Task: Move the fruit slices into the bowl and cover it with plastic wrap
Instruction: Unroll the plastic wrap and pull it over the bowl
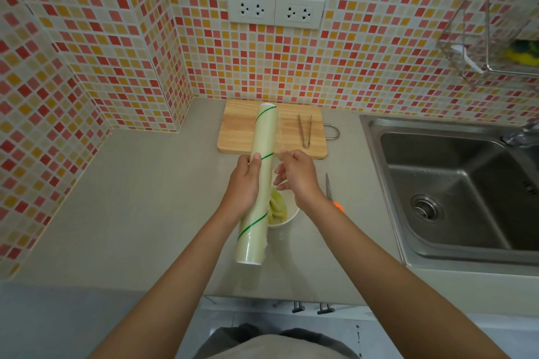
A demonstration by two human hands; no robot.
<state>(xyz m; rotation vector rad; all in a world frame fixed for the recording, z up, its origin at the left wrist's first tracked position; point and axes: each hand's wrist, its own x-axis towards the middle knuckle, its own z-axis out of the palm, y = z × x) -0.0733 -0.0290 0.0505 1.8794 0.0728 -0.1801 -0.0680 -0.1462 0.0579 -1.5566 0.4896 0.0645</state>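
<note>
My left hand (pixel 244 183) grips a long roll of plastic wrap (pixel 262 137), pale with green stripes, held lengthwise above the counter. My right hand (pixel 296 176) is just right of the roll, thumb and fingers pinched at the edge of the clear film, which is barely visible. Under both hands stands a white bowl (pixel 287 218) with green fruit slices (pixel 277 207) in it, partly hidden by the roll and my right wrist.
A wooden cutting board (pixel 239 131) lies at the back of the counter with metal tongs (pixel 304 131) on it. Scissors (pixel 329 189) with orange handles lie right of the bowl. A steel sink (pixel 455 192) fills the right side. Tiled walls stand behind and to the left.
</note>
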